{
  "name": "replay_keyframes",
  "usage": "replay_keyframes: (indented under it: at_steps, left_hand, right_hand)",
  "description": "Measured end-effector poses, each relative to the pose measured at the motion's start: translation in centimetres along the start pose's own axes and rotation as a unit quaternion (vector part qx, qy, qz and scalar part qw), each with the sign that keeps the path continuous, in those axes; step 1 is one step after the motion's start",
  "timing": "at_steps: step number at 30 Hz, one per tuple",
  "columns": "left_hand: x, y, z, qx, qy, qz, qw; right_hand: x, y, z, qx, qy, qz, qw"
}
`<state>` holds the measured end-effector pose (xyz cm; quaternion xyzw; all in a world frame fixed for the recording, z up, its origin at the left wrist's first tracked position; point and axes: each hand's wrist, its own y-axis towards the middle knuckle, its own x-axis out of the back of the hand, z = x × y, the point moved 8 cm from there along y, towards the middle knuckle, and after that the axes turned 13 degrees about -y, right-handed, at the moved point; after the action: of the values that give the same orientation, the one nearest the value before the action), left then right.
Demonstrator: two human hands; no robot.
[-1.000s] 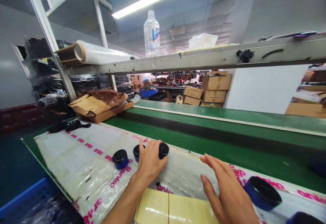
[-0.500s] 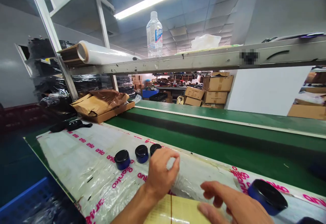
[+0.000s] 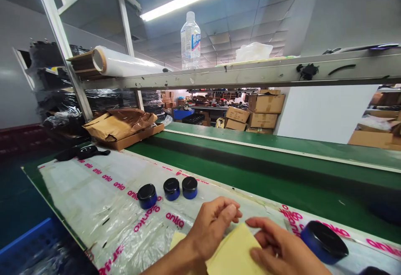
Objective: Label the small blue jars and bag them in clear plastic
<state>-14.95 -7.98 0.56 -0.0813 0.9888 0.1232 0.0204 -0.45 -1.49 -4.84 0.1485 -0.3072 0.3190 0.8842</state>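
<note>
Three small blue jars with black lids [image 3: 171, 189] stand in a row on the printed plastic sheeting [image 3: 87, 191], a little beyond my left hand [image 3: 213, 227]. That hand's fingers are curled together, and its wrist lies over a pale yellow paper sheet [image 3: 234, 251]. My right hand [image 3: 278, 245] has its fingers on the sheet's right edge, which is lifted and tilted. To the right of it stands a larger blue container with a black lid [image 3: 324, 241], not touched by either hand. A dark lid [image 3: 372, 271] is cut off by the bottom edge.
Green conveyor belting [image 3: 282, 168] runs behind the sheeting. A black object [image 3: 84, 153] lies at the far left, near a cardboard tray with brown paper [image 3: 119, 124]. A blue crate [image 3: 28, 241] sits lower left. Overhead, a rail holds a water bottle [image 3: 190, 41] and film roll [image 3: 125, 63].
My left hand has left the jars and moved nearer me, uncovering the third jar. The yellow sheet has lifted and tilted, and my right hand has moved left onto its edge.
</note>
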Motion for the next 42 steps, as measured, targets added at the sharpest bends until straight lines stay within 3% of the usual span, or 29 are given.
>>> replay_keyframes:
  at_steps: [2, 4, 11, 15, 22, 42]
  left_hand:
    - [-0.8, 0.1, 1.3, 0.065, -0.076, 0.047, 0.994]
    - [-1.0, 0.2, 2.0, 0.087, -0.074, 0.065, 0.991]
    - [1.1, 1.0, 2.8, 0.058, 0.114, -0.017, 0.992]
    - [1.5, 1.3, 3.0, 0.055, 0.160, -0.016, 0.985]
    - [1.3, 1.4, 3.0, 0.054, 0.139, -0.009, 0.989]
    - [1.3, 1.5, 4.4, 0.082, 0.053, -0.010, 0.995]
  right_hand:
    - [1.0, 0.5, -0.1, -0.023, 0.055, -0.037, 0.998]
    - [1.1, 0.7, -0.1, -0.032, 0.082, -0.057, 0.994]
    - [1.9, 0.6, 0.3, -0.008, -0.003, -0.108, 0.994]
    - [3.8, 0.6, 0.4, -0.014, -0.054, -0.127, 0.990]
    - [3.4, 0.2, 1.7, -0.001, -0.087, -0.108, 0.990]
    - [1.3, 0.4, 1.2, -0.009, -0.090, -0.058, 0.994]
